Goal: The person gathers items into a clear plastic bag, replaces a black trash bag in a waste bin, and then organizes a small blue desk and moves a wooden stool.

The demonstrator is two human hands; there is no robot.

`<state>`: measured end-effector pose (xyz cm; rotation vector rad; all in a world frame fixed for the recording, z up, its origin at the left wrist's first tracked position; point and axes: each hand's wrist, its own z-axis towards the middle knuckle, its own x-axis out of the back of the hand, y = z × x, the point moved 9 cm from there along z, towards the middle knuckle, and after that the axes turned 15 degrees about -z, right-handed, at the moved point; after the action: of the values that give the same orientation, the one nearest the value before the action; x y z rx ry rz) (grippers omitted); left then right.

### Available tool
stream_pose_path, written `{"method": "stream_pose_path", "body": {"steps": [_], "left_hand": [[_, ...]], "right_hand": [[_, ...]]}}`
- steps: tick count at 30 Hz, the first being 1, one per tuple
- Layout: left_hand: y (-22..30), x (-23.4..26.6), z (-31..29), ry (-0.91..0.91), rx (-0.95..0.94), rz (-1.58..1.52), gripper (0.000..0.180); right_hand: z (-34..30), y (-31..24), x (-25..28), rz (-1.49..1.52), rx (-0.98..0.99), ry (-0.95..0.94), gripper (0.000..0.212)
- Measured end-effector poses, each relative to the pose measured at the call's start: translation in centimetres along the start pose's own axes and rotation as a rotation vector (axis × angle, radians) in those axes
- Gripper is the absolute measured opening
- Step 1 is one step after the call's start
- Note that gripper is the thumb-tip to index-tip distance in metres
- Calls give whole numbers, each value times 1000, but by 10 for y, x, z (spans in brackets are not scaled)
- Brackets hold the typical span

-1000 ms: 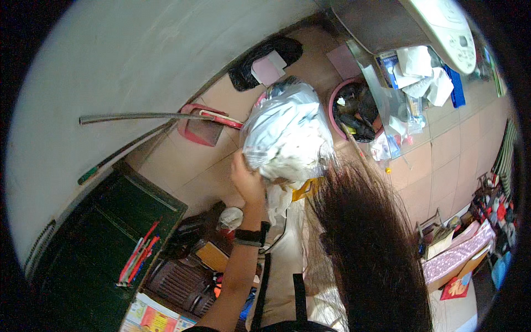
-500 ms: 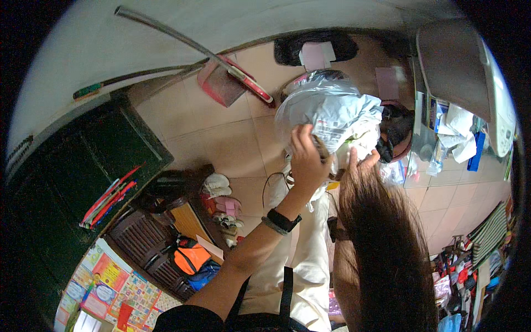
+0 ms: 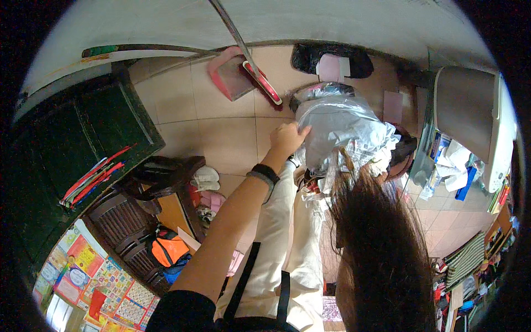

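Note:
A large pale grey and clear plastic bag (image 3: 326, 130) stands on the floor in front of my feet, filled with crumpled plastic wrapping. My left hand (image 3: 289, 139) is at its left rim, fingers curled and thumb against the plastic, closed on the edge. Long dark hair (image 3: 381, 260) hangs down on the right and covers most of my right arm (image 3: 345, 288). My right hand is hidden behind that hair, near the bag's near right side, so its fingers do not show. White crumpled plastic (image 3: 379, 166) bulges at the bag's right side.
A red dustpan (image 3: 232, 77) and a long-handled broom (image 3: 260, 83) are by the far wall. Beside them lies a black bag (image 3: 307, 58). A glass table (image 3: 423, 160) with papers stands right; a dark wooden chair (image 3: 119, 227) and green cabinet (image 3: 61, 138) are left.
My left hand has moved left and slightly away from the crumpled plastic to the bag's left rim. My right hand's fingers, visible before, are now behind the hair. The whole view has shifted.

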<state>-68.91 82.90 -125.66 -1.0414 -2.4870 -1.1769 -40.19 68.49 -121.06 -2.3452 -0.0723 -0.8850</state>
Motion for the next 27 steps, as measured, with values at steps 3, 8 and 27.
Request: {"method": "stream_pose_path", "body": {"steps": [3, 8, 27], "left_hand": [[-44, 7, 22, 17, -102, 113, 45], [19, 61, -44, 76, -318, -135, 23], [-32, 207, -98, 193, -178, -130, 29]], "right_hand": [[-14, -14, -26, 193, -19, -92, 30], [-25, -14, 65, 442, -106, -54, 36], [-150, -130, 46, 537, 106, 175, 41]]}}
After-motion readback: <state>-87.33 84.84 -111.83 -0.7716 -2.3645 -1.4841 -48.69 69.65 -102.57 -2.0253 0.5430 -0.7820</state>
